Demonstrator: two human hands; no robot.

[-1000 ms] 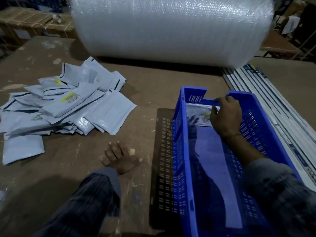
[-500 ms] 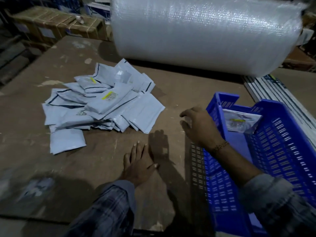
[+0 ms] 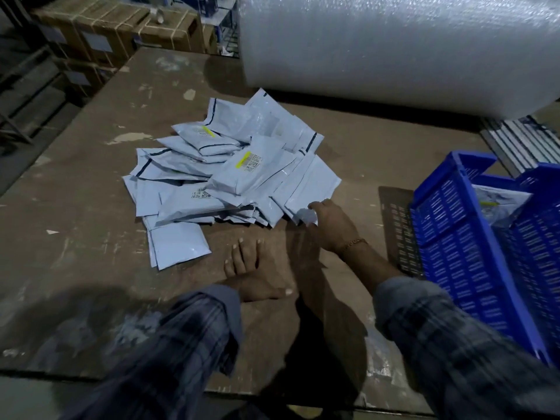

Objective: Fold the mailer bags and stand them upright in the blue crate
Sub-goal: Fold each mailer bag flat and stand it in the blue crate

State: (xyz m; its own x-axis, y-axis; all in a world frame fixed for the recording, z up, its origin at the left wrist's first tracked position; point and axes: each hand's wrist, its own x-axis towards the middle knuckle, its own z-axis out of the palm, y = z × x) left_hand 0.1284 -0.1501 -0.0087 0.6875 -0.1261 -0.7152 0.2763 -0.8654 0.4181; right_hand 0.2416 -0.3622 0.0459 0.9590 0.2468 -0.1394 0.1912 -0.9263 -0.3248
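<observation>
We see the right hand (image 3: 328, 221) pinching the near corner of a mailer bag (image 3: 306, 189) at the pile's edge, likely to draw it free for folding. The left hand (image 3: 254, 275) lies flat and empty on the tabletop (image 3: 75, 237), bracing us. The blue crate (image 3: 454, 237) stands just right of the right hand, one bag (image 3: 500, 201) upright inside.

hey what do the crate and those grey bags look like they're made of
Blue crate: moulded rigid plastic, judging by its slotted lattice walls and uniform colour. Mailer bags: likely thin plastic film, smooth and slightly glossy, with soft creases and printed labels.
</observation>
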